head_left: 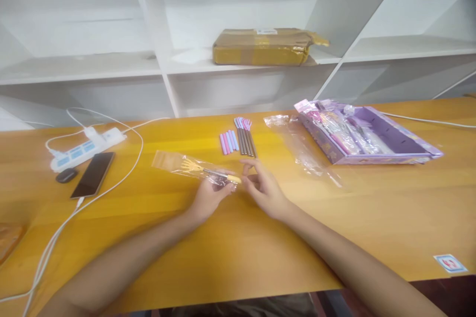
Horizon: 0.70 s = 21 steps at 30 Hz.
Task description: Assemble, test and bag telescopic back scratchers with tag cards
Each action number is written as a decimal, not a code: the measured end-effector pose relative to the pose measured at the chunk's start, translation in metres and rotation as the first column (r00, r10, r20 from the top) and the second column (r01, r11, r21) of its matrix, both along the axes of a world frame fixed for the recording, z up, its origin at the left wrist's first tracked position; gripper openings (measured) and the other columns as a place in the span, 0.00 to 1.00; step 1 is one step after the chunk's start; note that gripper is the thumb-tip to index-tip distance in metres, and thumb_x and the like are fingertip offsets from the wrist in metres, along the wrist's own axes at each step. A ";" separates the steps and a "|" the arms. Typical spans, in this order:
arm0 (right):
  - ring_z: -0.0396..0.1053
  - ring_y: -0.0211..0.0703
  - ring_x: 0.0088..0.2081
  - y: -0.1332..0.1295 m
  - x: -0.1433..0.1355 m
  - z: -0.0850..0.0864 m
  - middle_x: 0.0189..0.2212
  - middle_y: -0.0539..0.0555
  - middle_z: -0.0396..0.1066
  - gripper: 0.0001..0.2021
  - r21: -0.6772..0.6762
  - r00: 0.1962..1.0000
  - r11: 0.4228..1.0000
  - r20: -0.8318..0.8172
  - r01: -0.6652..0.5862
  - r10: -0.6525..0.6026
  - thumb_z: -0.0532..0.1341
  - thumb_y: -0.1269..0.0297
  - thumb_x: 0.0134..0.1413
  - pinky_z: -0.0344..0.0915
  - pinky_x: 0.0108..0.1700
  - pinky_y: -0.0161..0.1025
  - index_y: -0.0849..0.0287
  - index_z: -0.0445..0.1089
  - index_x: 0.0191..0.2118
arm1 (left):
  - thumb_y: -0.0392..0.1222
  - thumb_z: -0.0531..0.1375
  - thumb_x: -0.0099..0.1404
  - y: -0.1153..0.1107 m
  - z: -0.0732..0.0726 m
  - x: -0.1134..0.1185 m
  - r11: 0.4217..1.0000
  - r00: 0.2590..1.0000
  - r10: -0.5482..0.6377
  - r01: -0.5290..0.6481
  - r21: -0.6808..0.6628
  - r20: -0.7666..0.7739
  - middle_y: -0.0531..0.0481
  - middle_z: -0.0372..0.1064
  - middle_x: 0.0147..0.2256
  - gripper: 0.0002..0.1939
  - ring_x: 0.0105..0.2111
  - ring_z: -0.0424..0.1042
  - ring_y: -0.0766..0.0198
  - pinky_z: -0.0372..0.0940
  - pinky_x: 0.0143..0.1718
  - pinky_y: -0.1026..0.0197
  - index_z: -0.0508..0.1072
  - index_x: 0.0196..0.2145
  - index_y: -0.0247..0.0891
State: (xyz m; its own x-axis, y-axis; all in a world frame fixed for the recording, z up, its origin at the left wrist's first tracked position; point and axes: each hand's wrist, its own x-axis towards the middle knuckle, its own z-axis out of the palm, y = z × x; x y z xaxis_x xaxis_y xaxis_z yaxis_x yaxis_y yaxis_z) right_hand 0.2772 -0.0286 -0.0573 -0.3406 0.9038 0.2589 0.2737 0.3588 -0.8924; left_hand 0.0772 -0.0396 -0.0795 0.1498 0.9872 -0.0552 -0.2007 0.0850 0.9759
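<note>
A yellow hand-shaped back scratcher (192, 165) with a metal rod and yellow handle lies inside a clear plastic bag (167, 160). My left hand (208, 198) is closed around the bag near the handle end, thumb on top. Just right of that end is my right hand (266, 190), its fingers bent and index finger and thumb apart; contact with the bag is hard to make out. Beyond my hands, several back scratchers (245, 136) with blue and pink heads lie side by side, next to several pink and blue handle tubes (228, 142).
Emptied-looking clear bags (305, 151) lie left of a purple box (386, 158) holding packaged items. On the left are a power strip (89, 148), a phone (92, 175), a dark earbud case (67, 175) and white cables. A taped carton (262, 49) sits on the shelf. A sticker (449, 263) lies front right.
</note>
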 end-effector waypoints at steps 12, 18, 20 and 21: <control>0.70 0.50 0.51 -0.008 -0.014 -0.014 0.52 0.60 0.68 0.25 0.094 0.986 0.989 0.132 -0.116 0.103 0.57 0.58 0.72 0.69 0.55 0.49 0.53 0.55 0.70 | 0.60 0.65 0.68 -0.006 0.002 -0.004 0.995 0.990 -0.097 0.096 0.012 0.098 0.42 0.79 0.43 0.22 0.40 0.76 0.55 0.70 0.43 0.57 0.82 0.45 0.37; 0.64 0.40 0.30 -0.001 -0.003 -0.013 0.32 0.47 0.63 0.23 0.019 0.980 0.994 0.167 -0.109 0.104 0.54 0.55 0.74 0.63 0.36 0.38 0.54 0.55 0.69 | 0.64 0.67 0.64 0.008 0.000 -0.010 0.989 0.978 0.149 -0.148 -0.013 0.143 0.53 0.69 0.27 0.25 0.27 0.68 0.67 0.65 0.29 0.65 0.79 0.41 0.36; 0.61 0.39 0.28 0.002 0.001 -0.012 0.30 0.46 0.59 0.20 0.037 0.984 0.995 0.155 -0.089 0.082 0.52 0.56 0.76 0.59 0.33 0.37 0.54 0.56 0.67 | 0.65 0.66 0.65 0.014 -0.001 -0.014 0.984 0.969 0.175 -0.178 0.003 0.175 0.55 0.65 0.24 0.26 0.24 0.65 0.69 0.60 0.25 0.67 0.78 0.43 0.37; 0.61 0.39 0.28 0.003 0.003 -0.012 0.29 0.46 0.58 0.19 0.052 0.987 0.995 0.141 -0.088 0.080 0.50 0.57 0.76 0.59 0.33 0.37 0.53 0.57 0.66 | 0.66 0.65 0.65 0.017 -0.002 -0.015 0.983 0.965 0.178 -0.182 0.006 0.191 0.56 0.65 0.24 0.26 0.23 0.64 0.70 0.58 0.23 0.67 0.77 0.43 0.37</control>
